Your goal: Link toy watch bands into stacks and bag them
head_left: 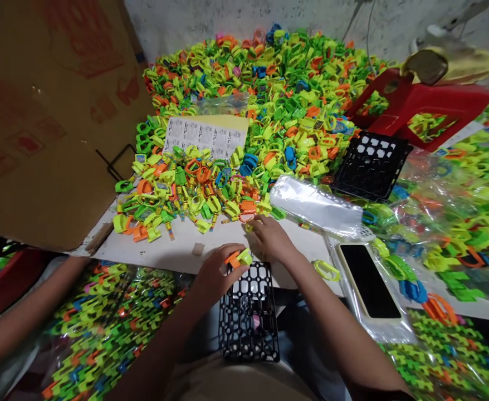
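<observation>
My left hand [217, 270] is closed around a few small plastic toy watches, an orange toy watch [233, 259] and a yellow-green toy watch [245, 257]. They sit just above a black plastic grid tray [250, 312] on my lap. My right hand [268, 238] reaches to the front edge of the heap, fingers bent and pinched together at a small yellow-green piece [249, 227], mostly hidden by the fingertips. Beyond both hands spreads a large heap of toy watches [294, 100] in green, yellow, orange and blue, with thin printed strips among the nearest ones.
A cardboard box [60, 122] stands at the left, with another person's arm [31, 312] below it. To the right are a phone [370, 281], clear plastic bags [317, 206], a second black tray [372, 167] and a red stool [445, 108]. A label sheet [206, 136] lies on the heap.
</observation>
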Tool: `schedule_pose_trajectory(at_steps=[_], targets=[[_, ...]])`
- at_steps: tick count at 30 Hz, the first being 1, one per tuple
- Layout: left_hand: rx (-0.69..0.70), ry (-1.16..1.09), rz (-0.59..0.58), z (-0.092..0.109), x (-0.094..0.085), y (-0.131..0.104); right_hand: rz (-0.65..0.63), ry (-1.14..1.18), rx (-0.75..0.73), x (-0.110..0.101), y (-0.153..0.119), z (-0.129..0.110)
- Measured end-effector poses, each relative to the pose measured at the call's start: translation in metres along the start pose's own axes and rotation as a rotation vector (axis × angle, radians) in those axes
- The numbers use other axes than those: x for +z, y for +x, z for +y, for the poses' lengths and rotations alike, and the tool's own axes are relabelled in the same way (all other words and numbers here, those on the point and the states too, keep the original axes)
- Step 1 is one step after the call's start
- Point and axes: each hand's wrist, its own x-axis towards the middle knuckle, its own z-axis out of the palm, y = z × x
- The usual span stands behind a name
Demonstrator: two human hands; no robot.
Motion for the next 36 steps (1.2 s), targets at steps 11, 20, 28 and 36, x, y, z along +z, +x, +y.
schedule_pose_trajectory(at_steps=[11,20,28,36], targets=[[-0.172,0.085,-0.211,0.014,-0.046,0.007,-0.182,-0.374,-0.056,-0.004,0.001,0.016],[-0.007,0.123,-0.296,0.016,-0.037,0.018,0.150,0.853,0.257,0.023,-0.036,-0.017],[0.020,0.111,-0.307,0.006,-0.035,0.019,-0.015,0.753,0.206,0.038,-0.044,-0.033],[0.063,0.154,-0.289,0.003,-0.031,0.019,-0.157,0.417,0.225,0.025,-0.030,-0.041]])
